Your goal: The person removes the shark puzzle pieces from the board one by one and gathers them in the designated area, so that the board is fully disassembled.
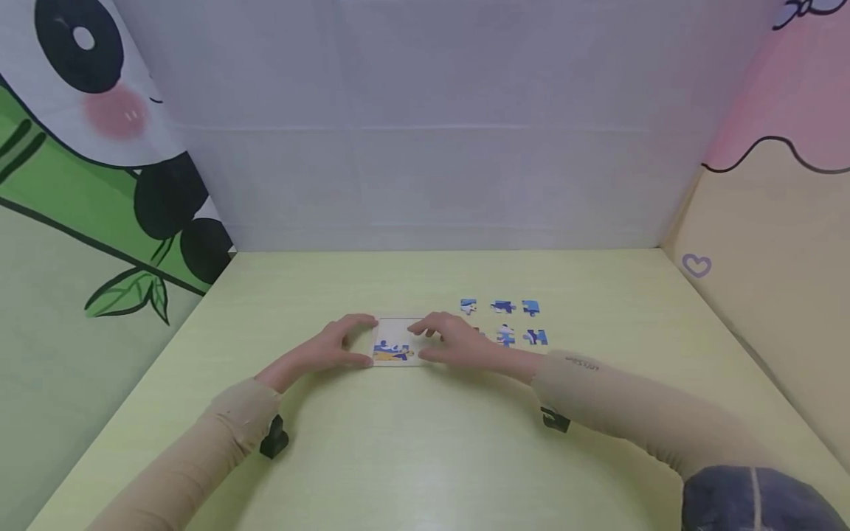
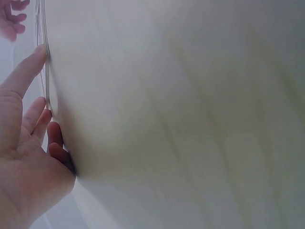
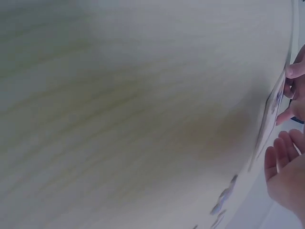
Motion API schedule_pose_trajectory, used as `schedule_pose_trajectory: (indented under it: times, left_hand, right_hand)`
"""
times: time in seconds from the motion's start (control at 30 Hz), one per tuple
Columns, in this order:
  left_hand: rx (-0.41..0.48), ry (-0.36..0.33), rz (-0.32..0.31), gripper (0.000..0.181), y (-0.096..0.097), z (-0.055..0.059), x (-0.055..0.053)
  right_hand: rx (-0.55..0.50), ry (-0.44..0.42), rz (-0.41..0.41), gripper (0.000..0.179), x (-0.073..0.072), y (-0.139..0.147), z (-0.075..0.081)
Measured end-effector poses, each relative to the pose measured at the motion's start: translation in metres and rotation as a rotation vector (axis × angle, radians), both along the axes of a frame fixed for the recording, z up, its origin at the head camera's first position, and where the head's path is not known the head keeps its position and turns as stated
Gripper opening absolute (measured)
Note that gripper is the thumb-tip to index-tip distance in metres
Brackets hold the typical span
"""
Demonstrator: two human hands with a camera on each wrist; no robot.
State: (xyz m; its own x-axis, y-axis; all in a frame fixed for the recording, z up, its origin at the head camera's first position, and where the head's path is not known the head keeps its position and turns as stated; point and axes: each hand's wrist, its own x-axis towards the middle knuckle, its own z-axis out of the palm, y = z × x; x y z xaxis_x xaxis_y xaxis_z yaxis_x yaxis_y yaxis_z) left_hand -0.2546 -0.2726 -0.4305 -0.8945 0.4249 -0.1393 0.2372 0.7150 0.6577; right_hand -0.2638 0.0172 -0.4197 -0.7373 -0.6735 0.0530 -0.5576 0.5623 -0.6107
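A white puzzle board (image 1: 397, 328) lies flat on the table in the head view, with joined blue and yellow jigsaw pieces (image 1: 393, 352) along its lower part. At the board's left edge is my left hand (image 1: 330, 345), its thumb and fingers spread apart and touching near the two corners. My right hand (image 1: 454, 341) is over the board's right side, fingers loosely bent, thumb apart from them. Nothing shows between its fingertips. In the right wrist view the right hand (image 3: 288, 176) appears beside the board (image 3: 271, 112), near the left hand (image 3: 298, 93).
Several loose jigsaw pieces lie in two rows right of the board, among them a blue one (image 1: 530, 307) and a blue-white one (image 1: 505, 335). One piece is partly hidden by my right hand. A pale wall (image 1: 425, 184) bounds the table's (image 1: 412, 442) far edge.
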Motion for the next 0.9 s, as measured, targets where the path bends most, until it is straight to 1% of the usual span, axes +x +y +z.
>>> schedule_pose_trajectory:
  times: [0.13,0.27,0.47,0.6,0.73,0.9]
  left_hand:
    - [-0.003,0.009,-0.006,0.078,-0.001,0.0,0.0]
    - [0.006,0.008,-0.012,0.077,-0.001,-0.001,-0.001]
    - [0.025,0.013,-0.024,0.076,-0.001,-0.002,-0.002]
    - [0.029,0.017,-0.028,0.075,-0.001,-0.002,-0.003]
    - [0.024,0.017,-0.028,0.075,-0.001,-0.002,-0.003]
    - [0.027,0.019,-0.032,0.074,-0.002,-0.002,-0.002]
  right_hand:
    - [0.047,-0.006,0.02,0.048,-0.006,-0.019,-0.003]
    - [0.08,-0.002,0.033,0.048,-0.007,-0.032,-0.005]
    - [0.129,0.088,0.054,0.043,-0.001,-0.043,-0.005]
    - [0.156,0.122,0.061,0.04,0.001,-0.045,-0.005]
    - [0.18,0.122,0.083,0.039,0.0,-0.047,-0.003]
    - [0.185,0.088,0.088,0.04,-0.001,-0.048,-0.001]
